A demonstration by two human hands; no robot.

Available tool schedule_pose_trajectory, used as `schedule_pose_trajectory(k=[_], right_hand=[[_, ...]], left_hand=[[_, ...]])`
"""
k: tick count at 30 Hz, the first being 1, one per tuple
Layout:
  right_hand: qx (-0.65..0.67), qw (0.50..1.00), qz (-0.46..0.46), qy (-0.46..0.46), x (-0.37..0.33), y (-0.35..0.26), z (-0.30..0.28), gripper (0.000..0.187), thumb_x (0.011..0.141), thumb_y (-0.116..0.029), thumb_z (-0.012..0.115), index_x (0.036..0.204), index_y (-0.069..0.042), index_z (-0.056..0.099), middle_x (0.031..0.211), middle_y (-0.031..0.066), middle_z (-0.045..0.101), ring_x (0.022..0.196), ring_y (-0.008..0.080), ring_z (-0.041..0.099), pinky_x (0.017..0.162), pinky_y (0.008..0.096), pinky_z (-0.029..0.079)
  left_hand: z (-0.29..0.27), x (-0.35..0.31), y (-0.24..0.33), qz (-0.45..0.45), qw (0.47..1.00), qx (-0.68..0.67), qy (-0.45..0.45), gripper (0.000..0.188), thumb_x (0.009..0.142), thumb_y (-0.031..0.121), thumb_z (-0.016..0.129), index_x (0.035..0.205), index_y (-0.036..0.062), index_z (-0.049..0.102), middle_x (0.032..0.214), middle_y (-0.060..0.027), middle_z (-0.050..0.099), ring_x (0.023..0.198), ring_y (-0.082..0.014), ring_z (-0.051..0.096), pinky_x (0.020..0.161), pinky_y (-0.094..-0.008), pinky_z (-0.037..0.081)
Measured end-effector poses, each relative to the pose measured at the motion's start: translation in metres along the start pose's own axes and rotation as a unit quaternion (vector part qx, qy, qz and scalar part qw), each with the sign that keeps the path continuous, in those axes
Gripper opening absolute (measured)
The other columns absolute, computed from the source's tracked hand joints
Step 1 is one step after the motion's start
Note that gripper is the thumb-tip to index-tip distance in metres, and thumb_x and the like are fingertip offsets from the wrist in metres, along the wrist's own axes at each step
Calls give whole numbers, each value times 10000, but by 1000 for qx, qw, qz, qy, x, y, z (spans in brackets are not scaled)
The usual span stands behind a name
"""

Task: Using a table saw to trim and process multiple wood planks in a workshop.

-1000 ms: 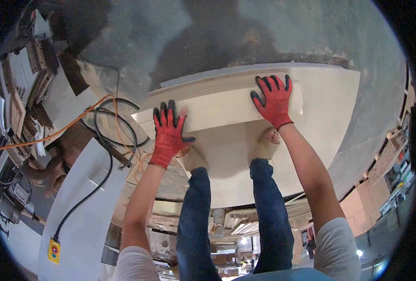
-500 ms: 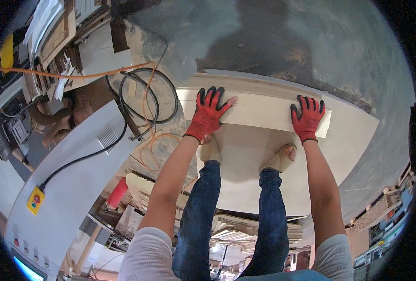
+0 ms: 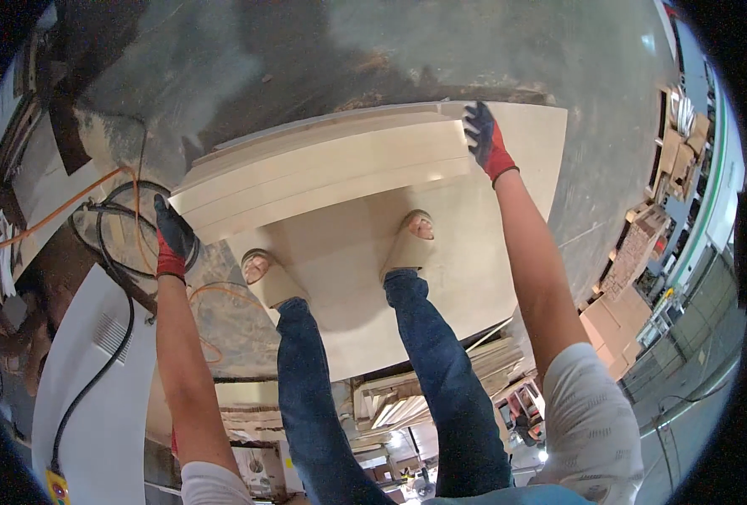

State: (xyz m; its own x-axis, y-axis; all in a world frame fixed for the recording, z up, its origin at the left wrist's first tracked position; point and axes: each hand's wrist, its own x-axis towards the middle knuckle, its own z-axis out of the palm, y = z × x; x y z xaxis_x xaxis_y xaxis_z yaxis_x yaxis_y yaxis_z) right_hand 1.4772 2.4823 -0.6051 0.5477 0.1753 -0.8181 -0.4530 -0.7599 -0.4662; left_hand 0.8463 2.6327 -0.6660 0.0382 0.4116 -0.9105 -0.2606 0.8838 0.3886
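Note:
A stack of long pale wooden boards (image 3: pixel 331 168) lies across a large pale sheet (image 3: pixel 340 261) on the floor, in front of my feet. My left hand (image 3: pixel 170 236), in a red glove with dark palm and fingers, is at the stack's left end, its fingers stretched along the end faces. At the opposite end my right hand (image 3: pixel 487 143), gloved alike, has its fingers apart and its palm turned toward the board ends. Neither hand is wrapped round a board. Whether the right fingers touch the wood, I cannot tell.
To the left are a coiled black cable (image 3: pixel 108 219), an orange cord (image 3: pixel 71 202) and a white machine panel (image 3: pixel 96 362). Wood strips (image 3: pixel 399 404) are piled behind my feet. Cardboard (image 3: pixel 617 320) and a brick-patterned stack (image 3: pixel 634 252) stand at the right.
My hands have gone from lying on top of the boards to the two ends, spreading wider apart. The view has shifted to the right, and more board layers show.

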Motion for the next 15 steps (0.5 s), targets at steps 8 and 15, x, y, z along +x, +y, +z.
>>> schedule_pose_trajectory(k=[8,15], right_hand=[[48,964,92,-243,9,24,26,563,926,-546,473,1272,-112,572,1156,52,646,1020,177,615,891,349,490],[58,977,-14,-203,32,63,4,488,952,-465,489,1293,-125,564,1179,35,640,1039,157,610,893,323,499]], left_hand=[[-6,4,27,-3,996,81,30,641,818,685,489,1121,135,620,1054,-88,641,908,-297,626,737,-493,530],[11,10,10,-23,995,80,50,639,804,698,513,1098,142,627,1014,-79,654,891,-305,629,763,-494,515]])
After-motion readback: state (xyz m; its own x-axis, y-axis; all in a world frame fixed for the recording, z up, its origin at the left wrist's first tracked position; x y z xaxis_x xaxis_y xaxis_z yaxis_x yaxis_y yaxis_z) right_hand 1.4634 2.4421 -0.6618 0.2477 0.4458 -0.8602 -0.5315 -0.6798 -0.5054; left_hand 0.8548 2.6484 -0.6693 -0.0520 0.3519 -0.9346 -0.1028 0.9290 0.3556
